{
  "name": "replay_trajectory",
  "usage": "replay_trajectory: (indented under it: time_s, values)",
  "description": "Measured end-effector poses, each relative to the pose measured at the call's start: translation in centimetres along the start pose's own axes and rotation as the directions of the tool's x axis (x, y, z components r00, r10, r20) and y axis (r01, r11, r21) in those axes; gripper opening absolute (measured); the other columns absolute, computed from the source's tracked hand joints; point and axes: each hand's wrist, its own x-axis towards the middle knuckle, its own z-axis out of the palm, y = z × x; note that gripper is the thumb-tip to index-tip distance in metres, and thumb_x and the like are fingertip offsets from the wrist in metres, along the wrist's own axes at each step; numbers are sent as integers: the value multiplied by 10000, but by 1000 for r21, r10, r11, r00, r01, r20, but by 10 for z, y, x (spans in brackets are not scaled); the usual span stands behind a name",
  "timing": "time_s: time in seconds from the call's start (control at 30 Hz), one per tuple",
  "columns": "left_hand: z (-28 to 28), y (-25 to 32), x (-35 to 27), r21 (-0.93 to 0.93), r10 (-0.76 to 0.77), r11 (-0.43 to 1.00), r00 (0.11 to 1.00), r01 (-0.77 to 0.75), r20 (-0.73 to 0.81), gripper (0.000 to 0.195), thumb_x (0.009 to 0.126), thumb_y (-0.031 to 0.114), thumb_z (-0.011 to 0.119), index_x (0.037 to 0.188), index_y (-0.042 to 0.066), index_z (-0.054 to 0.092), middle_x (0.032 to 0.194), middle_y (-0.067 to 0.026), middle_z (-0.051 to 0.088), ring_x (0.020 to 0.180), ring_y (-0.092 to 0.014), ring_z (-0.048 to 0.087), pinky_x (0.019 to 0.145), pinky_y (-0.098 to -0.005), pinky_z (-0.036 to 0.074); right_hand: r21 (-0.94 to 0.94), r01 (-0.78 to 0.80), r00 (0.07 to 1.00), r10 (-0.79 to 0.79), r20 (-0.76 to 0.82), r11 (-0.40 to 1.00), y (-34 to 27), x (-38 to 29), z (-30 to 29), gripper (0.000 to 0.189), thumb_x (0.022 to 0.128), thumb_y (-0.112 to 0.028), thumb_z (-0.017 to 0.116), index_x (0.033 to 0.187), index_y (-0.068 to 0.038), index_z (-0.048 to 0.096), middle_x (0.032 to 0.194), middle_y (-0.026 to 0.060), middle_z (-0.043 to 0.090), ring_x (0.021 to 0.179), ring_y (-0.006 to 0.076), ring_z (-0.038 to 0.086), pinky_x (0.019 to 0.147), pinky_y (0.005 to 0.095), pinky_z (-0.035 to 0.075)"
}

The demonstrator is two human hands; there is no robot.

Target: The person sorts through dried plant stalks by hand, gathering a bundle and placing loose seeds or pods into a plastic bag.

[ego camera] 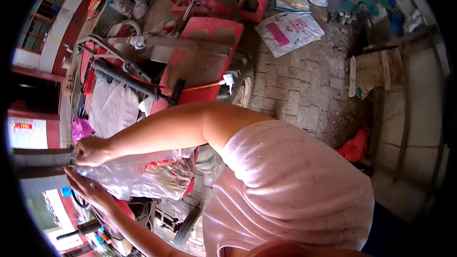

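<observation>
My right hand (89,151) is curled at the far left end of a clear plastic bag (121,176), its fingers bent around the bag's edge. Just below it in the picture, my left hand (89,191) is stretched out almost flat beside the same end of the bag, with a ring on one finger. Whether its palm touches the film is hard to tell. Through the crinkled plastic, red and pale contents or printing show. Beyond my right wrist lies a purple plastic bag (81,129).
A red three-wheeled vehicle or cart with a worn red panel (203,57) and a wheel (244,87) stands beside my right arm. A white spray nozzle (227,80) rests there. Printed sacks (291,30) lie on the brick floor (303,89), near a red plastic bag (355,145).
</observation>
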Motion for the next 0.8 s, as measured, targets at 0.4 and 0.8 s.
replay_trajectory:
  time_s: [0.4, 0.8]
  values:
    - [22, -3, -27, -152, -480, 841, 845, 520, 234, 367, 914, 315, 335, 830, 50, 575, 667, -52, 618, 567, -162, 578, 592, -323, 473, -320, -78, 897, -73, -436, 944, 66, -23, -124, 230, 760, -218, 495, 617, -40, 524, 528, 97, 529, 459, 159, 489, 459, 341, 372]
    - [72, 37, 162, -599, -393, 525, 796, 605, 460, 392, 837, 424, 467, 864, 63, 618, 701, -6, 628, 588, -48, 513, 506, -190, 322, -379, 553, 466, -652, -598, 743, -88, -6, -226, 171, 857, -169, 461, 770, -24, 483, 621, 80, 507, 572, 143, 489, 548, 292, 376]
